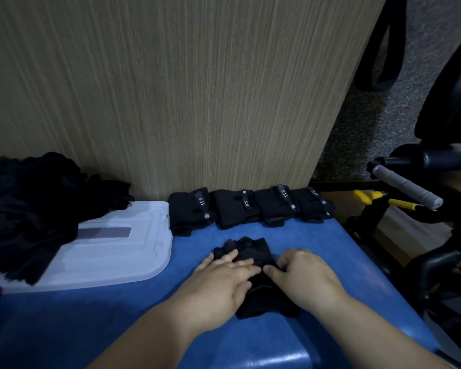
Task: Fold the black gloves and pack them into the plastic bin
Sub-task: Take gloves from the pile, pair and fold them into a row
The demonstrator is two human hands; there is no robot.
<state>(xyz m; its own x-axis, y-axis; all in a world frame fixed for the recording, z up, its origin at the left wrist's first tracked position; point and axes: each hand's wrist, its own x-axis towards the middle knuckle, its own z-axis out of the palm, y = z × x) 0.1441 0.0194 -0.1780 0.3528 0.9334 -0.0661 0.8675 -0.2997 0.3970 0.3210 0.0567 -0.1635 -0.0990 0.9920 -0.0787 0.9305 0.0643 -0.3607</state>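
A black fingerless glove (253,251) lies flat on the blue table surface (64,320) in front of me. My left hand (221,280) rests on its left half with fingers stretched across it. My right hand (301,275) sits on its right side, fingers curled and thumb pinching the fabric at the middle. Several folded black gloves (240,209) with white "5.11" labels stand in a row along the wooden panel behind. A heap of loose black gloves (30,209) lies at the far left. The bin itself is not in sight.
A translucent white plastic lid (123,251) lies flat on the left, partly under the glove heap. A wooden panel (171,89) rises right behind the table. To the right stand black chair parts, a grey-wrapped bar (407,186) and yellow-handled tools (367,197).
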